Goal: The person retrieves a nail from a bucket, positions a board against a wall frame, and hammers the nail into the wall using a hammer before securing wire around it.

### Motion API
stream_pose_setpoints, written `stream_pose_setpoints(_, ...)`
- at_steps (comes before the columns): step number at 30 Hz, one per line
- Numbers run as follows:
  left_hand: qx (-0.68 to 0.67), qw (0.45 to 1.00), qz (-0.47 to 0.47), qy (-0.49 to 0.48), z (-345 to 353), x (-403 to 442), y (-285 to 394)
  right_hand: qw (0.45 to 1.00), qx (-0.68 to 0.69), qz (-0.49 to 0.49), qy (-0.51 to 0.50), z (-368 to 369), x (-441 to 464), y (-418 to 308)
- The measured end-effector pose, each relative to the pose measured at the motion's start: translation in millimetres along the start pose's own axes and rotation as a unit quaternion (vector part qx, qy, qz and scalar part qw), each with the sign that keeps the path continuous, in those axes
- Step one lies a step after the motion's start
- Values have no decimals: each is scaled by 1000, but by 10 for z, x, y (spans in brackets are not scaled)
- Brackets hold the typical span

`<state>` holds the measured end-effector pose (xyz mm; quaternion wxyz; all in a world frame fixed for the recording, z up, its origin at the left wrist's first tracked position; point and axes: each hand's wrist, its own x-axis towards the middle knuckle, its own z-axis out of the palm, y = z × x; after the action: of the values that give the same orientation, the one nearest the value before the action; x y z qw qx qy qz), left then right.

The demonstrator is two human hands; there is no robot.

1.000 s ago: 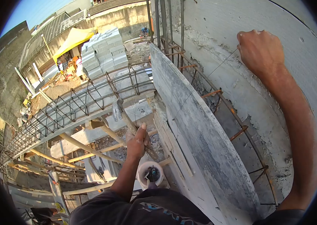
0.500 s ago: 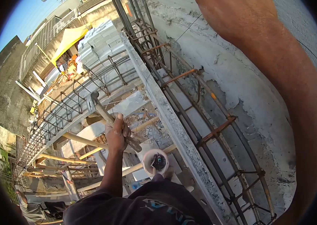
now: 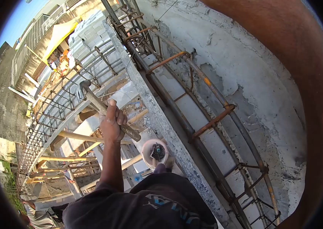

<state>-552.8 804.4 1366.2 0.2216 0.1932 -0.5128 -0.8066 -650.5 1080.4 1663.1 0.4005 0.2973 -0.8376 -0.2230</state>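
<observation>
My left hand [image 3: 111, 123] is closed around the wooden handle of a claw hammer [image 3: 99, 107], the thumb lying along the handle. The hammer's metal head [image 3: 82, 89] points to the upper left, over open space in front of a curved rebar cage. Large and close to the camera, my right arm [image 3: 306, 76] stretches up past the top edge, so its hand is out of sight. Below the hammer stands a pale bucket [image 3: 145, 152] with dark objects inside, close to my foot.
A long grey-flecked board [image 3: 161, 118] runs diagonally beside a rusty rebar cage [image 3: 212, 128] against a rough plastered wall [image 3: 241, 76]. Wooden poles [image 3: 83, 136] cross below at left. Stacked blocks [image 3: 89, 36] and a yellow canopy [image 3: 60, 36] stand farther off. Another person [image 3: 41, 217] is at lower left.
The view has shifted, so the board and rebar sit farther left. My left hand has risen slightly with the hammer still in its grip.
</observation>
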Motion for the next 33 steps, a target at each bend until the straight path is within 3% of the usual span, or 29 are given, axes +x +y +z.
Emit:
stream_pose_setpoints(5, 16, 1000, 4, 9, -107, -78, -15, 999, -18, -9, 26, 32, -3, -57)
stream_pose_setpoints(10, 20, 999, -3, 41, -388, -209, 28, 988, -119, 97, 11, 163, 179, -304)
stream_pose_setpoints(14, 20, 997, 30, 67, -591, -318, 148, 994, -79, 43, 55, 123, 105, -235)
stream_pose_setpoints(19, -6, 997, 26, 78, -883, -447, 242, 985, -129, 107, 45, 115, 151, -458)
stream_pose_setpoints(26, 0, 991, 27, 132, -1175, -1050, 232, 994, -71, 59, 50, 212, 83, -193)
stream_pose_setpoints(29, -18, 983, 16, 180, -1287, -1449, 102, 994, -82, 64, 35, 101, 80, -269)
stream_pose_setpoints(33, -32, 981, 12, 190, -1600, -1964, -146, 995, 7, 54, -80, 10, 122, -99)
